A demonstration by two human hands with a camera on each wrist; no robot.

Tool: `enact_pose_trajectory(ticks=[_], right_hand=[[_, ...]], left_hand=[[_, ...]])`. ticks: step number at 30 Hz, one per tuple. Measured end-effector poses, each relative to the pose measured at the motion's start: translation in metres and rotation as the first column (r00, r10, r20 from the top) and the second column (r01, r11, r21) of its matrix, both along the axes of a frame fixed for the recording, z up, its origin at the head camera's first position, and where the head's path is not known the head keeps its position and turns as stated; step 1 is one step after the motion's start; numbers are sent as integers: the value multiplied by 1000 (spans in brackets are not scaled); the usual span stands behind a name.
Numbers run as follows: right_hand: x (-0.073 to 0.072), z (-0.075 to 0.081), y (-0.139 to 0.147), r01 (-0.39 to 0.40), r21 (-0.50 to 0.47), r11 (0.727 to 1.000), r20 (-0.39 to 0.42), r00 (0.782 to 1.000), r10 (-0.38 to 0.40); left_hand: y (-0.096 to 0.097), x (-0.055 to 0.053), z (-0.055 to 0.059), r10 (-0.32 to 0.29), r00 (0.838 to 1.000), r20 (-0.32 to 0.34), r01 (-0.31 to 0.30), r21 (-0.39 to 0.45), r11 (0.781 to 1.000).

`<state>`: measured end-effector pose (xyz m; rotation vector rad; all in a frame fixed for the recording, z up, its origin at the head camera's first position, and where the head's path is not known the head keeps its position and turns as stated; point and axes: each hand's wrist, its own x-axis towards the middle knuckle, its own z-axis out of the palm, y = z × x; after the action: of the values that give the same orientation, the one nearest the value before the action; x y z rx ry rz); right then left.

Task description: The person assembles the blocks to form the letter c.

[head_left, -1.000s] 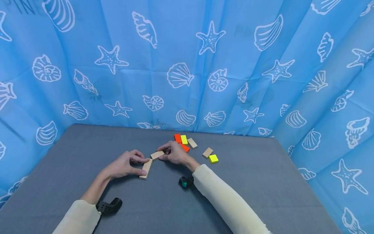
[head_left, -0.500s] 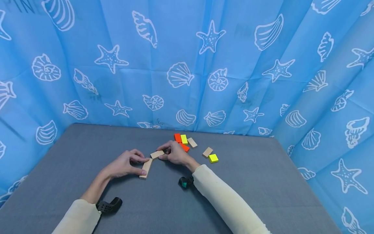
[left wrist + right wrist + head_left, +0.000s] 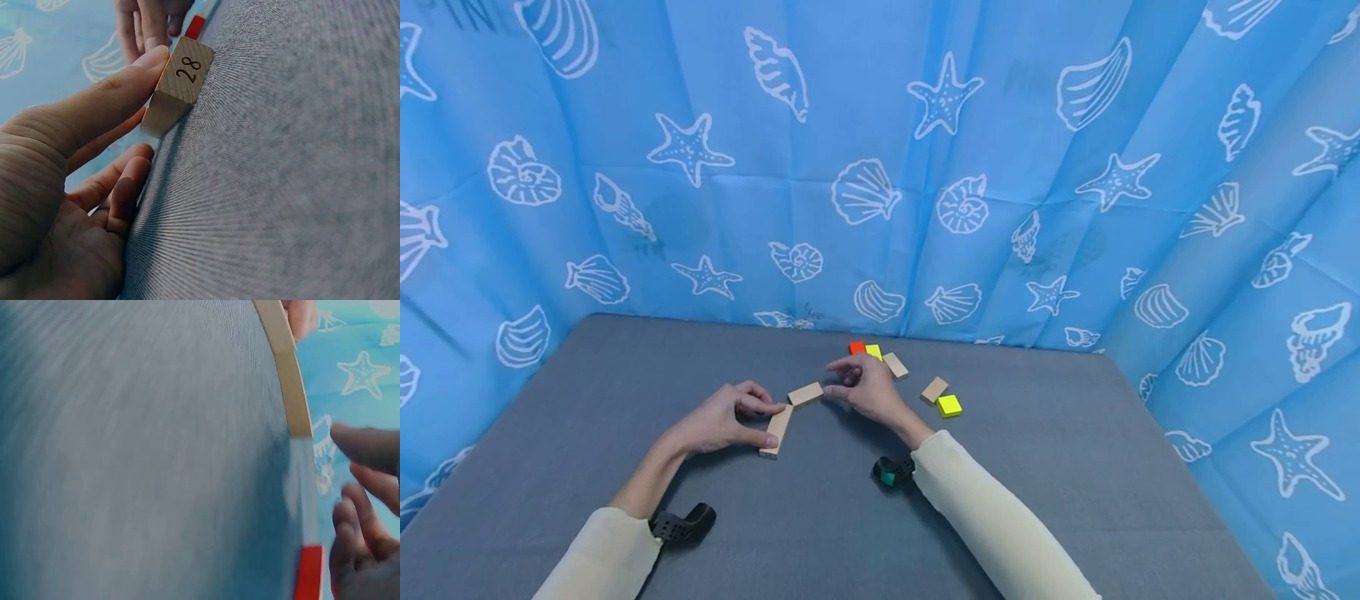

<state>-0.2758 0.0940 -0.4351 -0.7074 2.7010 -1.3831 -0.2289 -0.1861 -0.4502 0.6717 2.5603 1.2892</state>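
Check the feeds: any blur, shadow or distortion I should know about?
Head: evenly lit, nearer yellow block distinct; left wrist: the 28 on the gripped wooden block legible, shadow on the cloth beside it; right wrist: right hand blurred, cloth's edge looks bowed.

Held block point(image 3: 273, 325) — cut off, right hand point(image 3: 374, 540) — blurred, right wrist view

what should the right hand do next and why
Probably reach for the red block in the right wrist view: the right hand looks empty, that block seems near it, and the left hand is busy pinching a wooden block.
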Motion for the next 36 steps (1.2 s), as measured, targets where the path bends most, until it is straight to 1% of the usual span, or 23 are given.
enact_pose_trajectory(ticks=[2,3,6,9,11,14,17,21,25,29,36], right_hand=[[0,-1,7,92,17,996,-66,994,-91],[0,0,11,141,30,990,-81,987,-138],[-1,-1,21,253,72,965,-95,965,-246],[-1,-2,27,302,123,945,-73,953,-295],[-2,-3,29,304,143,942,-59,953,-299],[-2,-3,31,282,156,947,-33,959,-280],[-1,-1,30,240,169,956,-5,970,-243],[1,3,25,167,196,966,13,985,-173],[2,4,20,74,219,973,24,996,-81],[0,2,17,-12,207,978,59,998,0],[-5,1,14,-85,194,977,92,993,68]], left_hand=[[0,0,0,-7,1000,-9,8,9,1000],[0,0,0,-8,1000,-7,8,13,1000],[0,1,0,-17,1000,-15,18,19,1000],[-1,1,1,-19,1000,-17,19,20,1000],[0,1,1,-15,1000,-19,16,18,1000],[0,1,0,-16,1000,-24,16,12,1000],[1,1,1,-17,1000,-24,17,11,1000],[2,1,2,-15,1000,-23,16,8,1000],[2,2,3,-7,1000,-15,7,-1,1000],[2,1,3,-4,1000,-13,4,-9,1000],[2,0,1,-2,1000,-3,2,-2,1000]])
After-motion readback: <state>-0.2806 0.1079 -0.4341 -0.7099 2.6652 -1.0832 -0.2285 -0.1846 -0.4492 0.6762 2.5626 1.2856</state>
